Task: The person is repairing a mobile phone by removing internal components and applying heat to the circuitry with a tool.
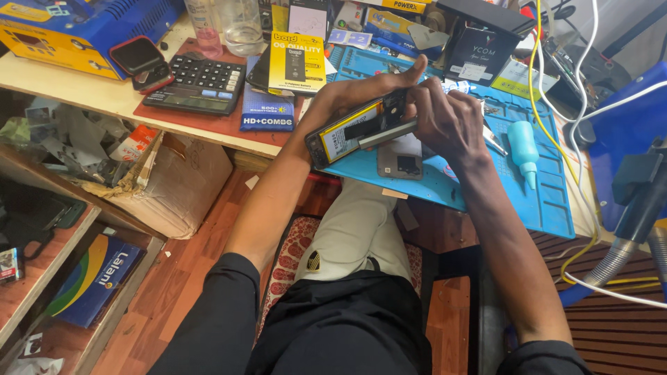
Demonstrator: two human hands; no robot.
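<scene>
Both hands (361,90) (445,118) clamp an opened phone (354,128) above a blue mat (549,201); teal bottle (524,149) and calculator (201,83) nearby.

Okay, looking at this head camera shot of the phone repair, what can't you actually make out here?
Head view only:
- Right hand covers the upper end of the opened phone, so the work spot is hidden.
- Left hand wraps behind the phone; its fingers are mostly hidden.
- Small tool on the blue mat beside the right hand: too small to identify.
- Blue machine: cut off by the top edge.
</scene>
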